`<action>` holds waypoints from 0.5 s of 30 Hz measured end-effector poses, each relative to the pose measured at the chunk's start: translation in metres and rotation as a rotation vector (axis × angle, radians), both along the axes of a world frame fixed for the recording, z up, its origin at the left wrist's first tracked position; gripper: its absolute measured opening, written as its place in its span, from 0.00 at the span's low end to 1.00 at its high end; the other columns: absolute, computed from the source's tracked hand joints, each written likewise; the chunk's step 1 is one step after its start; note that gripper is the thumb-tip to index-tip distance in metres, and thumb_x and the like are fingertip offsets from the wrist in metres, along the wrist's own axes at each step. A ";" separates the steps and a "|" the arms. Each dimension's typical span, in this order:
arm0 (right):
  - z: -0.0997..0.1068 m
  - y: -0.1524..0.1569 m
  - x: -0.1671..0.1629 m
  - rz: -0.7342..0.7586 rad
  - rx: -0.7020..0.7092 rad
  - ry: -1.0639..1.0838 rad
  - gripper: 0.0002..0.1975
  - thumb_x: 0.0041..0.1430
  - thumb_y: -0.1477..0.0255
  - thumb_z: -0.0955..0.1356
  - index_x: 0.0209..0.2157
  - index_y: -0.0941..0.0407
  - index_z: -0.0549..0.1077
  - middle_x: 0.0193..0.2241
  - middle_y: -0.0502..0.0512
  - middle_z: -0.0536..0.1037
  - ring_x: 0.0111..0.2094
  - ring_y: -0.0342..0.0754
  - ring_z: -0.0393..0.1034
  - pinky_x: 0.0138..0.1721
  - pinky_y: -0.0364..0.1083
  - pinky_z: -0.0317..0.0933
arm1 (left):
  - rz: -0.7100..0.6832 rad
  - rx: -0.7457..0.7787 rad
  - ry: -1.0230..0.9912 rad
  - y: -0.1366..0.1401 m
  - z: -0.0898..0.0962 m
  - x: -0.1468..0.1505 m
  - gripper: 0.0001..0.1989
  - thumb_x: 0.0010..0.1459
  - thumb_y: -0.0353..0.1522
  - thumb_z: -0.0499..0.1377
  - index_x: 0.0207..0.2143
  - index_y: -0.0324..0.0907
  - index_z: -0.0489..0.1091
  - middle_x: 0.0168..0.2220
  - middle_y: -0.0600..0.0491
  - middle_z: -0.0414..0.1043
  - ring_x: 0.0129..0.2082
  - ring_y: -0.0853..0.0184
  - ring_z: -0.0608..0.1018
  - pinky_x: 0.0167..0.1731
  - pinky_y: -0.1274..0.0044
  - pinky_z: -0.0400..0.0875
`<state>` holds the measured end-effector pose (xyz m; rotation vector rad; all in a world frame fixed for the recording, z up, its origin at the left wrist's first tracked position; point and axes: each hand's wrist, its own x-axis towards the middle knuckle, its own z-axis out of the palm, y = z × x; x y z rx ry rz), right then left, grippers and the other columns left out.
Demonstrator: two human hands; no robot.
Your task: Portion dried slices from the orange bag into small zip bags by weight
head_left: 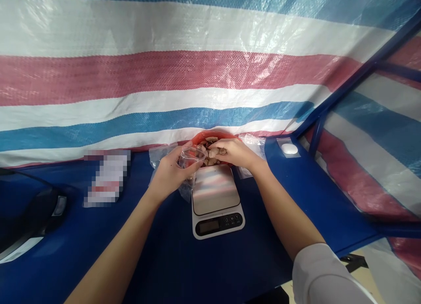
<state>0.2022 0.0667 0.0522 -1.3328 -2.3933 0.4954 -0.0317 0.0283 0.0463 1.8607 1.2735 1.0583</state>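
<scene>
My left hand (169,174) is closed round a clear plastic bag (194,154), whose mouth is held apart and faces the bowl. The red bowl (215,134) stands behind the scale and holds many dry, light-brown pieces (212,139), some flat like slices. My right hand (237,151) reaches into the bowl from the right, its fingers closed on several of these brown pieces beside the bag's mouth. Just in front of the bowl lies a white kitchen scale (216,192) with a shiny metal plate; its display looks dark.
More clear plastic bags (255,144) lie right of the bowl. Further right is a white mouse-shaped object (289,149). On the left of the blue table (263,251) are a blurred-out packet (108,179) and a black device (36,220). A striped sheet (164,76) hangs close behind.
</scene>
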 end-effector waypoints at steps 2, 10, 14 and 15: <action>-0.002 -0.001 -0.003 0.008 -0.002 -0.033 0.13 0.63 0.71 0.68 0.47 0.48 0.80 0.48 0.51 0.82 0.48 0.49 0.75 0.44 0.45 0.65 | -0.001 -0.004 -0.001 0.000 -0.001 0.000 0.30 0.53 0.49 0.68 0.55 0.46 0.73 0.51 0.47 0.79 0.50 0.52 0.80 0.55 0.59 0.73; -0.003 -0.001 -0.005 -0.021 -0.001 -0.033 0.13 0.62 0.63 0.70 0.46 0.49 0.80 0.47 0.51 0.82 0.47 0.50 0.75 0.41 0.45 0.64 | -0.001 -0.008 -0.006 0.000 -0.001 0.000 0.30 0.53 0.48 0.68 0.55 0.46 0.73 0.51 0.48 0.79 0.49 0.53 0.80 0.54 0.62 0.73; -0.002 0.002 0.009 -0.046 0.041 -0.054 0.14 0.63 0.64 0.70 0.49 0.50 0.79 0.48 0.53 0.82 0.44 0.51 0.76 0.43 0.47 0.65 | 0.028 -0.021 0.027 0.000 0.000 -0.001 0.31 0.53 0.48 0.68 0.56 0.45 0.73 0.49 0.47 0.79 0.44 0.55 0.81 0.46 0.64 0.76; -0.003 0.002 0.012 -0.057 0.057 -0.073 0.13 0.64 0.65 0.69 0.49 0.50 0.79 0.50 0.53 0.82 0.45 0.51 0.76 0.44 0.47 0.65 | 0.029 -0.021 0.031 0.000 0.000 -0.001 0.31 0.53 0.48 0.68 0.56 0.45 0.73 0.49 0.47 0.79 0.43 0.55 0.81 0.45 0.65 0.77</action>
